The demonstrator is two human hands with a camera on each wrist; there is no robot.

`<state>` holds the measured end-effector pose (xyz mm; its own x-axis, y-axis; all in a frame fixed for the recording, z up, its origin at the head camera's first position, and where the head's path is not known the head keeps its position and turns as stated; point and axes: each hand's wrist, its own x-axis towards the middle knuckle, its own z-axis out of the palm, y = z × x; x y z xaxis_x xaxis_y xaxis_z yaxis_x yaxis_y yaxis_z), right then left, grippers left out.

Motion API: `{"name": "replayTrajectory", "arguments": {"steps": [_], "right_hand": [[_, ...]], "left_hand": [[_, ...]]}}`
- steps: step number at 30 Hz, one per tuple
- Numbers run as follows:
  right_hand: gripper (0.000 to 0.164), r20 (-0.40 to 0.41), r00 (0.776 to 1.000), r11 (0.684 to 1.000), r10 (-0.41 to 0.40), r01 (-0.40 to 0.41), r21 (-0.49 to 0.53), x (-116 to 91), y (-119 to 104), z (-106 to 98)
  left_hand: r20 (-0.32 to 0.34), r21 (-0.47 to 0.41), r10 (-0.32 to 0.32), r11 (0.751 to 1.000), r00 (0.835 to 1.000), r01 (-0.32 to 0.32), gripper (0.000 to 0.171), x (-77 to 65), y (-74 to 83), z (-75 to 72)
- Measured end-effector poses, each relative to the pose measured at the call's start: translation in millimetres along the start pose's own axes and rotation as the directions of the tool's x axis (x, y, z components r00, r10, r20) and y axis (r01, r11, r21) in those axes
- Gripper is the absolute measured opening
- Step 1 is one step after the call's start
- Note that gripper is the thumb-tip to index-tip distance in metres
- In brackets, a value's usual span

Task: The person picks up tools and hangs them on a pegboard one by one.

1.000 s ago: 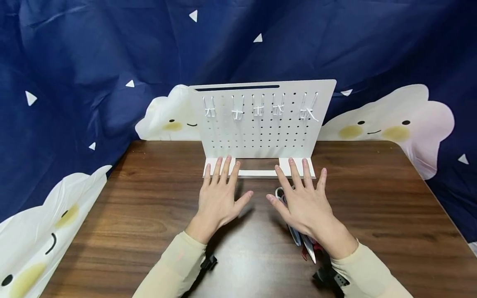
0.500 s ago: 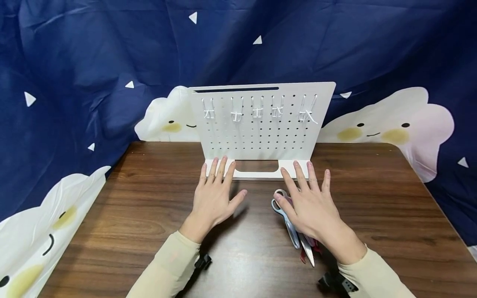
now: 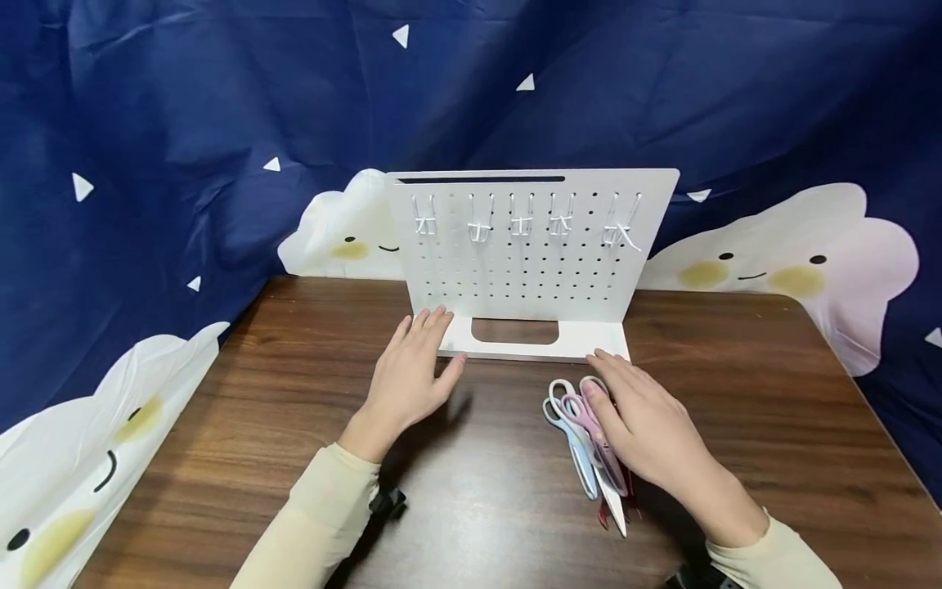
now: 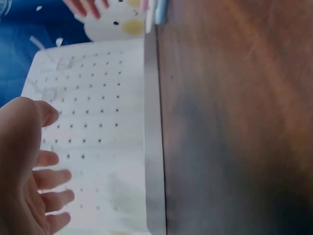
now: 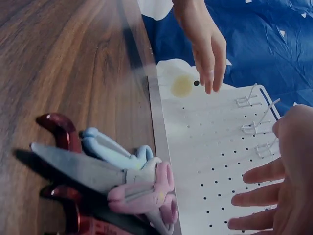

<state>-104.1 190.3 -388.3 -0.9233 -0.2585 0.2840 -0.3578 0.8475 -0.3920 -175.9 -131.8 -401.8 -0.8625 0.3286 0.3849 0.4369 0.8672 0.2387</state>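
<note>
My left hand point(image 3: 408, 376) reaches towards the left end of the white pegboard's base, its fingers extended and nothing in its grasp. My right hand point(image 3: 655, 429) is over the right side of a pile of scissors, fingers loosely extended, thumb overlapping the pink handles in the head view. In the pile are pink scissors point(image 5: 142, 196), light blue scissors point(image 5: 110, 147) and a larger pair of scissors point(image 5: 83, 166) with a pale handle and metal blades. Beneath them lies a glossy red tool point(image 5: 61, 129) with curved ends, partly hidden. The pegboard point(image 3: 515, 270) stands upright behind both hands.
Several white wire hooks point(image 3: 521, 225) are fixed in a row near the pegboard's top. Its base point(image 3: 589, 335) has a cutout at the front. Everything stands on a brown wooden table point(image 3: 294, 409), with a blue curtain point(image 3: 471, 98) hanging behind.
Both hands have drawn back from the pegboard's base and spread apart. My right hand has moved right and turned, with its fingers closer together, uncovering more of the scissors.
</note>
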Motion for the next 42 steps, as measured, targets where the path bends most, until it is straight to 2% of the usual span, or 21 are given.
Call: {"name": "replayTrajectory", "arguments": {"steps": [4, 9, 12, 18, 24, 27, 33, 39, 42], "right_hand": [[0.038, -0.069, 0.998, 0.997, 0.015, -0.01, 0.074, -2.7, 7.9, 1.5], [0.026, -0.107, 0.993, 0.99, 0.048, -0.032, 0.14, -3.9, 14.6, 1.7], [0.02, -0.097, 0.992, 0.978, 0.079, -0.058, 0.203, -0.7, 15.6, 1.9], [0.018, -0.011, 0.991, 0.943, 0.137, -0.127, 0.309, -3.2, 18.9, 1.7], [0.011, 0.025, 0.989, 0.937, 0.147, -0.147, 0.316, -6.8, 25.5, 1.6], [0.01, 0.055, 0.984, 0.933, 0.168, -0.177, 0.312, -9.6, 27.7, 1.9], [0.005, 0.092, 0.977, 0.937, 0.193, -0.211, 0.277, -14.2, 30.8, 7.5], [0.005, 0.148, 0.963, 0.914, 0.227, -0.263, 0.309, -21.0, 34.9, 13.4], [0.008, 0.181, 0.954, 0.894, 0.239, -0.289, 0.343, -23.1, 36.5, 17.6]], "left_hand": [[-0.068, -0.155, -0.09, 0.985, 0.994, 0.079, 0.045, 4.1, -11.8, -3.3], [-0.09, -0.335, -0.203, 0.928, 0.975, 0.162, 0.03, 12.8, -30.7, -4.0], [-0.097, -0.417, -0.238, 0.891, 0.966, 0.178, 0.026, 18.8, -44.4, -4.4], [-0.115, -0.559, -0.292, 0.809, 0.95, 0.181, 0.023, 29.8, -66.2, 1.4], [-0.105, -0.632, -0.351, 0.746, 0.93, 0.21, 0.024, 41.1, -84.8, 6.5], [-0.104, -0.643, -0.365, 0.734, 0.925, 0.217, 0.023, 47.1, -91.0, 8.2], [-0.126, -0.647, -0.383, 0.731, 0.915, 0.217, 0.023, 56.2, -102.5, 10.2], [-0.104, -0.687, -0.424, 0.685, 0.9, 0.244, 0.03, 64.5, -112.3, 15.0], [-0.074, -0.708, -0.427, 0.659, 0.901, 0.254, 0.033, 67.1, -116.7, 18.0]]}}
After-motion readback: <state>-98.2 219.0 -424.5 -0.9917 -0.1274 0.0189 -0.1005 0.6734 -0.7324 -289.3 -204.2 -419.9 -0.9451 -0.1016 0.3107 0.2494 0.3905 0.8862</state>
